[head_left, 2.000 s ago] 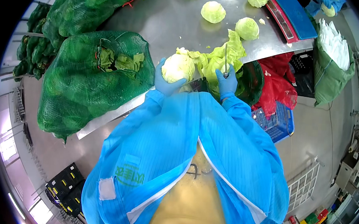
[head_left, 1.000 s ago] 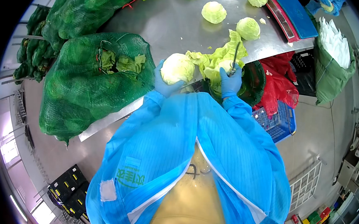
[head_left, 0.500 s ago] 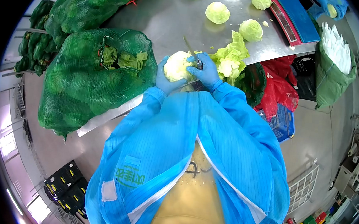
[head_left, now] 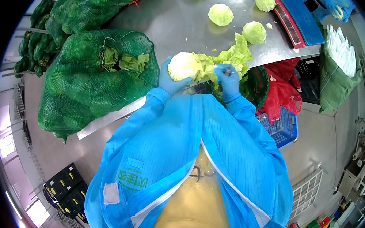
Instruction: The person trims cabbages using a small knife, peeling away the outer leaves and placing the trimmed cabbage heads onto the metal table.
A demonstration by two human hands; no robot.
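The underside of the cabbage (head_left: 183, 66) is hidden, and it covers part of the left grip (head_left: 171, 81). Only a small bit of the tool in the right grip (head_left: 229, 80) shows; its shape cannot be made out. Loose leaves (head_left: 237, 54) conceal part of the dark green bag (head_left: 259, 87). The red bag (head_left: 281, 95) and the jacket (head_left: 160, 133) cover part of the blue basket (head_left: 289, 129). The top edge cuts off the surface (head_left: 168, 20), the rear green sack (head_left: 88, 10) and a co-worker's sleeve (head_left: 345, 10). Marks on the black crates (head_left: 70, 186) are too small to read.
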